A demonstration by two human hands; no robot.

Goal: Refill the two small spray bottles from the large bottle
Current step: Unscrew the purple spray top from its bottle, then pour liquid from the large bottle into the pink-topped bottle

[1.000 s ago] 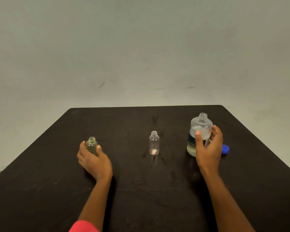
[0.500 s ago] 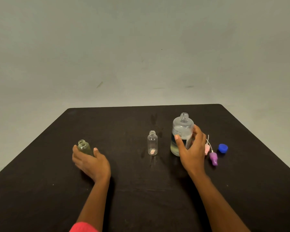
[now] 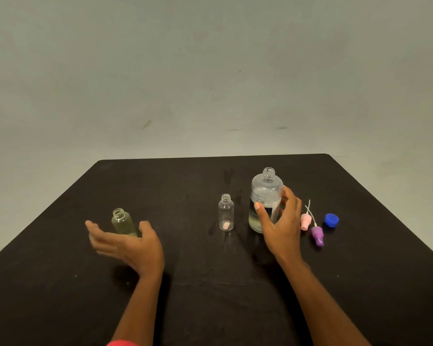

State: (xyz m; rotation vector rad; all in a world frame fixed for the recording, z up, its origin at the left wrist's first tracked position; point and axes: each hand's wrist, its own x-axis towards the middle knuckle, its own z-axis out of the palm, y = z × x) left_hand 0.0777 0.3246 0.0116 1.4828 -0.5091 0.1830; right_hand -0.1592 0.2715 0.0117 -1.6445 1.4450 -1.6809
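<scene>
The uncapped large bottle (image 3: pixel 265 193), partly filled with clear liquid, stands right of centre on the black table (image 3: pixel 185 283). My right hand (image 3: pixel 281 226) holds it, thumb on the front and fingers curled round its right side. Just left of it stands an uncapped, clear small bottle (image 3: pixel 226 213) with a pink bit at its bottom. Further left is a second uncapped small bottle (image 3: pixel 122 222), greenish and slightly tilted. My left hand (image 3: pixel 125 243) is spread in front of this bottle with fingers straight, not gripping it.
Right of the large bottle lie a pink spray head (image 3: pixel 305 221) and a purple spray head (image 3: pixel 318 236), each with a thin tube, and a blue cap (image 3: pixel 331 220). The table's far edge meets a pale wall.
My right hand slid the large bottle left, next to the clear small bottle, uncovering the spray heads. My left hand shifted the greenish bottle slightly left and opened off it.
</scene>
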